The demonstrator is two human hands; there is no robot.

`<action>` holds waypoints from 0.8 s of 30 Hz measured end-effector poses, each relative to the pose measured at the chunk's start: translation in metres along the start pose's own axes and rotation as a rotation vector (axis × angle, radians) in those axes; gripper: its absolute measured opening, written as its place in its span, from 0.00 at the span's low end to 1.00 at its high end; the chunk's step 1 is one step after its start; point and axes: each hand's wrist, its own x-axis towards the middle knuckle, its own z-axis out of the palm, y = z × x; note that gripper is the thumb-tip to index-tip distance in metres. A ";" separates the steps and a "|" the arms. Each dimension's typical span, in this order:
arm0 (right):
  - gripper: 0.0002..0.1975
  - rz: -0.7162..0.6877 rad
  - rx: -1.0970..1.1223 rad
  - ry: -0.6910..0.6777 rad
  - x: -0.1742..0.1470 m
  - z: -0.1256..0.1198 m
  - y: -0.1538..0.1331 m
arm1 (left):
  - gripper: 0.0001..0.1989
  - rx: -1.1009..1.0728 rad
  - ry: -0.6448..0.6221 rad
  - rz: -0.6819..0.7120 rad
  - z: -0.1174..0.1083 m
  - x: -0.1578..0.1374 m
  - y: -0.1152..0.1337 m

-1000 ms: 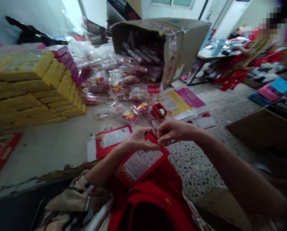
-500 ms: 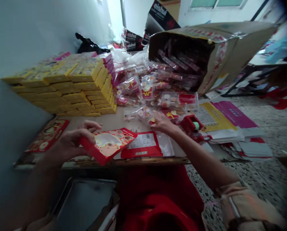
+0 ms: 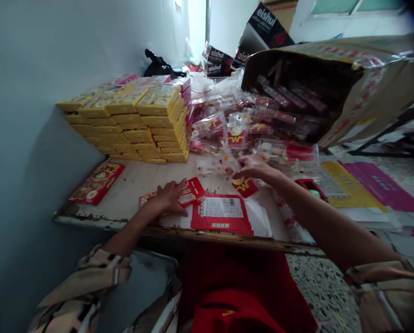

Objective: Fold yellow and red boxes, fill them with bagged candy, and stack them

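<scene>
Near the table's front edge, my left hand lies across a flat red printed box, fingers over its far side and thumb at its near side. The hand hides the box's middle. My right hand reaches to the middle of the table, fingers and thumb closed on a small clear plastic packet with a red and yellow lower part. Its fingers partly cover the packet. Another clear packet lies just left of those fingertips. Between the hands lies a flattened red carton with a printed label.
Yellow boxes are stacked at the left, with a red box by the wall. Clear packets heap before a tipped cardboard carton. A red tape dispenser and flat yellow cartons lie right.
My left hand has lowered the red box from a tilted hold onto the table. The red and yellow packet has come nearer, beside my right hand. The view has swung left.
</scene>
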 end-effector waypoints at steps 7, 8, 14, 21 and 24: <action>0.19 -0.143 0.705 0.100 -0.047 -0.039 -0.029 | 0.69 -0.469 0.248 0.334 -0.036 -0.010 -0.019; 0.17 -0.173 0.765 0.106 -0.056 -0.042 -0.038 | 0.67 -0.509 0.263 0.353 -0.040 -0.016 -0.015; 0.11 -0.293 0.768 0.195 -0.106 -0.053 -0.086 | 0.67 -0.315 0.386 0.540 -0.037 -0.025 0.030; 0.14 -0.208 0.832 0.495 -0.133 -0.012 -0.076 | 0.66 -0.228 0.765 0.385 -0.004 -0.022 0.107; 0.13 -0.217 0.810 0.576 -0.143 0.015 -0.065 | 0.64 -0.288 0.898 0.315 0.007 -0.019 0.137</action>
